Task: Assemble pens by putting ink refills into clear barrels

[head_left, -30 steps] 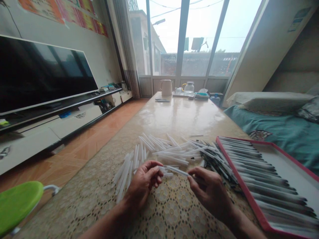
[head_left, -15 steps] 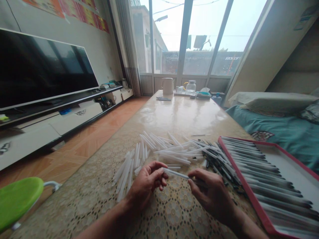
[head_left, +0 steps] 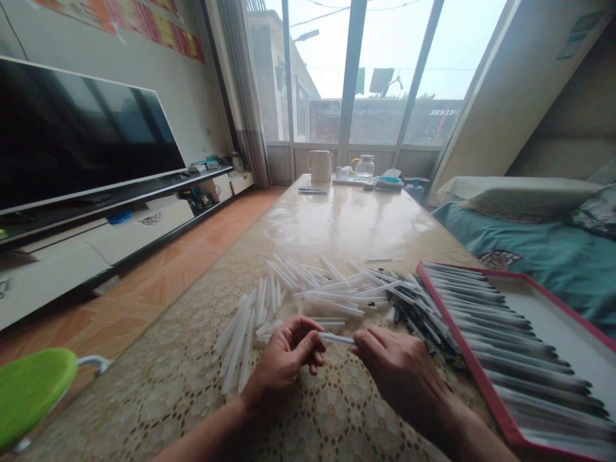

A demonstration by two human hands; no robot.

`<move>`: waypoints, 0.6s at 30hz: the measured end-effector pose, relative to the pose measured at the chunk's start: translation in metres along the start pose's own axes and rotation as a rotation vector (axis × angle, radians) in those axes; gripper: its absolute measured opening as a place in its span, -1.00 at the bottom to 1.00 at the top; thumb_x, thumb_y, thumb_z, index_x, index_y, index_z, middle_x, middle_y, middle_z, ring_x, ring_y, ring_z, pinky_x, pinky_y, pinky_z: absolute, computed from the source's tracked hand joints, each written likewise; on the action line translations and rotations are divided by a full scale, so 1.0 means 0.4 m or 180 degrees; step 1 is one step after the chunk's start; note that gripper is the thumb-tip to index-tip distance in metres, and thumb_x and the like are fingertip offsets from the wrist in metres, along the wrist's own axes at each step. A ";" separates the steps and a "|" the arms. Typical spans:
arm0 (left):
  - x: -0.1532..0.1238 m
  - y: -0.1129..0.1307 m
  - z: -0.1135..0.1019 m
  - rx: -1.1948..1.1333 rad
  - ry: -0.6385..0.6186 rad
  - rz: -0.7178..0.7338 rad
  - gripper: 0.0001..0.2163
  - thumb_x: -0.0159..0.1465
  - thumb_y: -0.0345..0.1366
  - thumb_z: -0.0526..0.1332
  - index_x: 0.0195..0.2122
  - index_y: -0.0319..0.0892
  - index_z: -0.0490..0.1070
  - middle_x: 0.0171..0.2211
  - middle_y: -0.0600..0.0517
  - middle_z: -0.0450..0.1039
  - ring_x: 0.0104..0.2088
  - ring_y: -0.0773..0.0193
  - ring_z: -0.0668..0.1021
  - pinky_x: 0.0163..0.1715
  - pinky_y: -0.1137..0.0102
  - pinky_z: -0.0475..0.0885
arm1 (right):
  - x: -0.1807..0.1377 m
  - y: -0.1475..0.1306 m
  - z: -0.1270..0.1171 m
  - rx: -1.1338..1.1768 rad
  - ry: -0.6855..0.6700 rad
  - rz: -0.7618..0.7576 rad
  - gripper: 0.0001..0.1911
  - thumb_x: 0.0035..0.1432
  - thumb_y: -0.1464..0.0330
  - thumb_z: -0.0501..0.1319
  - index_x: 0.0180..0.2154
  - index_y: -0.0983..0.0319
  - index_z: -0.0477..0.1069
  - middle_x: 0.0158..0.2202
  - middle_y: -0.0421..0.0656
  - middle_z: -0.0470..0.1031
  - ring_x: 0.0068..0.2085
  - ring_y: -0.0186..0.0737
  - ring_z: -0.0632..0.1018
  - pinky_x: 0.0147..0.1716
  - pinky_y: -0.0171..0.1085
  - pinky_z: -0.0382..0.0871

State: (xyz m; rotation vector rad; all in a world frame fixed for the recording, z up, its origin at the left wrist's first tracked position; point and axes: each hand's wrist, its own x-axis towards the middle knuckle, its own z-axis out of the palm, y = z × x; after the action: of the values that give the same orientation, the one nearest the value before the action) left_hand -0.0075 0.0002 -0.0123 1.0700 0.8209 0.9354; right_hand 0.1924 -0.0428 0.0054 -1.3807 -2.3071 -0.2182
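Here, a slim pale tube [head_left: 337, 338] is held just above the patterned tabletop [head_left: 332, 414], bridged between the two hands. Its left end is pinched between the thumb and fingers of the left hand [head_left: 289, 351]; the thumb is pressed along the end, and the lower fingers are loosely curled beneath it. The other end is gripped by the right hand [head_left: 402, 360], whose fingers are closed over it from above, so that whatever lies inside that grip cannot be told. Only the short middle stretch is left uncovered, and it is tilted slightly down toward the right hand.

The tube is seen as straight, narrow and whitish, with a faint bluish-grey tint and a soft shine; whether anything is contained in it cannot be made out. Beyond the hands, a heap of similar white tubes [head_left: 332, 296] is spread in crossing directions, with more fanned out beside the left hand. Dark slender pieces [head_left: 414, 311] are piled to the right of the heap, close against a red-rimmed box [head_left: 504, 420]. Inside the box, clear pens with dark ends [head_left: 491, 327] are laid side by side in a row.
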 end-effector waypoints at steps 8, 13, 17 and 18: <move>-0.015 -0.004 0.010 0.0142 0.0019 0.0111 -0.76 0.10 -0.16 0.31 -0.37 -0.23 0.37 -0.58 0.10 0.42 -0.64 0.45 0.41 -0.69 0.56 0.24 | -0.005 0.010 0.006 0.1077 -0.0666 0.0757 -0.67 0.29 0.27 -0.01 -0.47 0.23 0.33 -0.55 -0.25 0.39 -0.51 -0.35 0.41 -0.49 -0.35 0.08; -0.029 -0.001 0.024 0.0308 -0.0062 0.0190 -0.82 0.15 -0.21 0.27 -0.36 -0.22 0.37 -0.58 0.09 0.41 -0.63 0.43 0.40 -0.67 0.53 0.25 | 0.007 0.017 -0.037 0.1816 -0.1013 0.0989 -0.64 0.25 0.25 0.02 -0.50 0.25 0.41 -0.55 -0.22 0.40 -0.47 -0.33 0.41 -0.46 -0.36 0.18; -0.040 0.000 0.028 0.0399 -0.0144 0.0330 -0.83 0.17 -0.21 0.25 -0.34 -0.21 0.37 -0.57 0.09 0.39 -0.62 0.42 0.40 -0.65 0.52 0.27 | 0.012 0.025 -0.047 0.2529 -0.1147 0.1122 -0.57 0.22 0.15 0.03 -0.54 0.27 0.42 -0.61 -0.25 0.29 -0.52 -0.37 0.31 -0.53 -0.39 0.17; -0.043 -0.001 0.029 0.0429 -0.0132 0.0374 -0.83 0.17 -0.21 0.25 -0.34 -0.20 0.38 -0.57 0.09 0.39 -0.62 0.43 0.40 -0.64 0.51 0.27 | 0.012 0.027 -0.045 0.2738 -0.1204 0.1168 -0.55 0.21 0.12 0.03 -0.54 0.28 0.42 -0.63 -0.27 0.24 -0.54 -0.38 0.27 -0.56 -0.40 0.15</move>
State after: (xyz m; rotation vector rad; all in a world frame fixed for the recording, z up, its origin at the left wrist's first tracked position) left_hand -0.0039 -0.0196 -0.0077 1.2617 0.8025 0.9635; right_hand 0.2051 -0.0402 0.0225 -1.3734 -1.9355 1.0931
